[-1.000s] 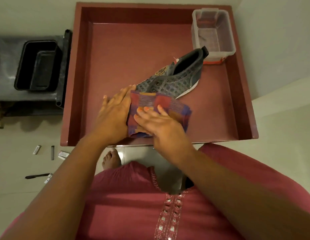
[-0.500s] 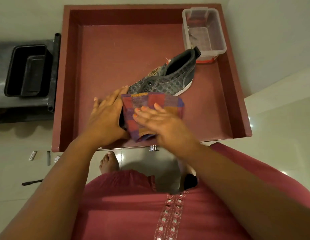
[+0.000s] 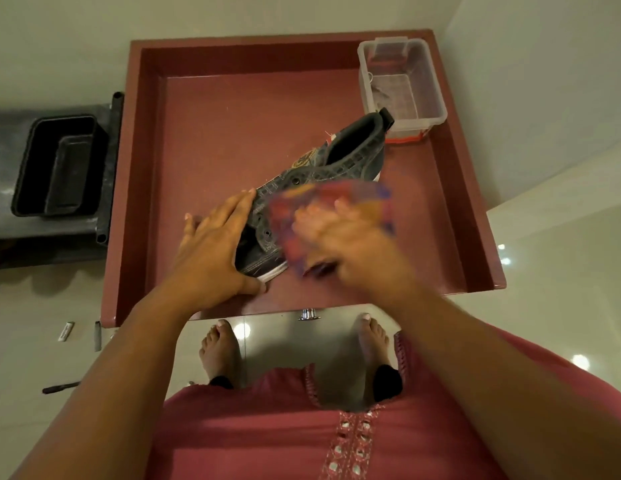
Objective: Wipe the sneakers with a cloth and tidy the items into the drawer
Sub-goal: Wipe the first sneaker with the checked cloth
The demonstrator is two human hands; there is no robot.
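A person in a pink embroidered tunic (image 3: 267, 438) stands barefoot over an open, reddish-brown wooden drawer (image 3: 212, 140), both arms reaching into it. A dark grey checked canvas sneaker with a white sole (image 3: 331, 166) lies on the drawer's floor, its toe toward the near edge and its heel pointing to the far right corner. The left hand (image 3: 215, 251) rests on the sneaker's toe end, fingers straight and close together along the shoe's left side, thumb at the white sole edge near the toe. The right hand (image 3: 340, 237), blurred, presses a multicoloured checked cloth of red, orange and blue (image 3: 368, 199) against the sneaker's right side; its fingers lie over the cloth, but whether they are spread or curled cannot be told through the blur. The cloth sits between those fingers and the shoe, covering its middle. A clear plastic lidless box (image 3: 402, 81) stands in the drawer's far right corner, just beyond the heel. To the drawer's left sits a black plastic tub (image 3: 56, 164) on a dark shelf.
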